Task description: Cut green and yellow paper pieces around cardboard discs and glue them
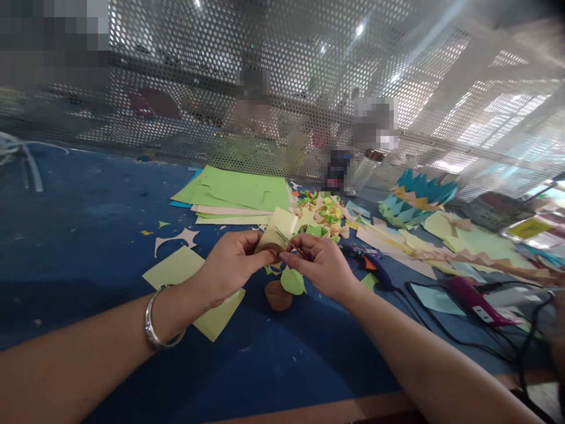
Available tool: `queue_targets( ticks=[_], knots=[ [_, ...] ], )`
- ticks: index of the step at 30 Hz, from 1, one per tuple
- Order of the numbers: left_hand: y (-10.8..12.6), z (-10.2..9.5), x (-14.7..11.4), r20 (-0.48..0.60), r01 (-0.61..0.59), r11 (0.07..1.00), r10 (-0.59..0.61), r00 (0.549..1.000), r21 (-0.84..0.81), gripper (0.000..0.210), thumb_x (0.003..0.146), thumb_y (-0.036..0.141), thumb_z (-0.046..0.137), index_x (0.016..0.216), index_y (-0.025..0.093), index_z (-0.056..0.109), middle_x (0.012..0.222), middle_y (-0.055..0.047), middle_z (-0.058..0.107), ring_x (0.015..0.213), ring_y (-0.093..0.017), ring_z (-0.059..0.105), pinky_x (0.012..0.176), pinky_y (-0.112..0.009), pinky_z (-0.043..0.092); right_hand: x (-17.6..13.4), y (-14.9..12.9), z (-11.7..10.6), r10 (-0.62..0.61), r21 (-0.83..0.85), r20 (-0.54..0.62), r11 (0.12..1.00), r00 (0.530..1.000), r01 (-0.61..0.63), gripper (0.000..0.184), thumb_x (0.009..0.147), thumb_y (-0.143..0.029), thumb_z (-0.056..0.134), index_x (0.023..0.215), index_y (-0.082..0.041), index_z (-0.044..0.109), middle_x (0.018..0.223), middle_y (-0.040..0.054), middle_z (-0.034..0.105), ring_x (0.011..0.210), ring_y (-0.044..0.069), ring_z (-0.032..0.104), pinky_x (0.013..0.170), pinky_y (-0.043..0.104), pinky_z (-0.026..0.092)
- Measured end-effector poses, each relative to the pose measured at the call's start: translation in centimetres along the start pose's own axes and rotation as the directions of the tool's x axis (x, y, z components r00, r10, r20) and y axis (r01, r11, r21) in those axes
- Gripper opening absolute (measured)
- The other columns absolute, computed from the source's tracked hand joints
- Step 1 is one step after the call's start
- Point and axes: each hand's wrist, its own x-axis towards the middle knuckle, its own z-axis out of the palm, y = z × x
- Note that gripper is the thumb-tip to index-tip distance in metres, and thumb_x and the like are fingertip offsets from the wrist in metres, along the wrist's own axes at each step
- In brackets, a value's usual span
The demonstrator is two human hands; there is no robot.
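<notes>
Between finger and thumb, my left hand [232, 262] pinches a folded pale yellow piece of paper [283, 224], with a brown edge showing under it. Small scissors [289, 241] sit in my right hand [322, 265], their blades lying against that paper. Just below both hands, a brown rounded paper cutout [279, 296] and a light green rounded cutout [293, 281] rest on the blue table [132, 377]. Under my left wrist lies a pale yellow paper square [176, 268], partly covered by the forearm.
A stack of green and coloured sheets [247, 188] lies behind my hands, beside a heap of small paper pieces [326, 215]. On the right are a blue glue gun [373, 265], a teal zigzag paper piece [419, 197], a magenta power strip [481, 303] and black cables. Perforated metal panel [286, 76] borders the back.
</notes>
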Motion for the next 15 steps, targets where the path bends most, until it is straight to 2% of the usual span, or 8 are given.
queue_targets(
  ticks=[4,8,12,15],
  knots=[
    [0.07,0.39,0.07,-0.045,0.094,0.982,-0.103,0.994,-0.165,0.010,0.076,0.026,0.075,0.084,0.020,0.074,0.091,-0.003,0.074,0.087,-0.018,0.066,0.086,-0.030,0.047,-0.11,-0.14,0.06,0.017,0.113,-0.003,0.993,1.000,-0.016,0.032,0.081,-0.047,0.072,0.080,-0.017,0.061,0.063,-0.0043,0.048,0.056,0.009,0.038,0.051,0.024,0.030],
    [-0.01,0.71,-0.01,-0.014,0.153,0.934,-0.166,0.986,-0.322,0.018,0.078,0.026,0.076,0.095,0.021,0.074,0.093,-0.002,0.071,0.094,-0.017,0.064,0.084,-0.028,0.046,-0.16,-0.44,0.19,0.022,0.193,-0.036,0.981,0.999,-0.015,0.034,0.080,-0.049,0.072,0.083,-0.017,0.061,0.065,-0.0035,0.050,0.058,0.010,0.041,0.052,0.024,0.032],
    [-0.05,0.74,-0.13,-0.052,0.106,0.955,-0.125,0.991,-0.279,0.015,0.081,0.031,0.075,0.092,0.022,0.071,0.093,-0.002,0.069,0.092,-0.016,0.062,0.078,-0.026,0.047,-0.11,-0.43,0.30,0.013,0.203,-0.047,0.979,0.999,-0.003,0.033,0.081,-0.048,0.073,0.082,-0.018,0.061,0.068,-0.0029,0.052,0.060,0.010,0.042,0.054,0.024,0.033],
    [-0.05,0.60,-0.04,-0.116,0.038,0.974,-0.065,0.991,-0.222,0.017,0.083,0.037,0.073,0.088,0.021,0.067,0.091,-0.002,0.067,0.086,-0.016,0.062,0.070,-0.025,0.047,-0.09,-0.14,0.18,0.021,0.179,-0.022,0.984,1.000,-0.017,0.033,0.085,-0.049,0.070,0.081,-0.018,0.060,0.065,-0.0046,0.047,0.057,0.008,0.037,0.051,0.023,0.029]
  ],
)
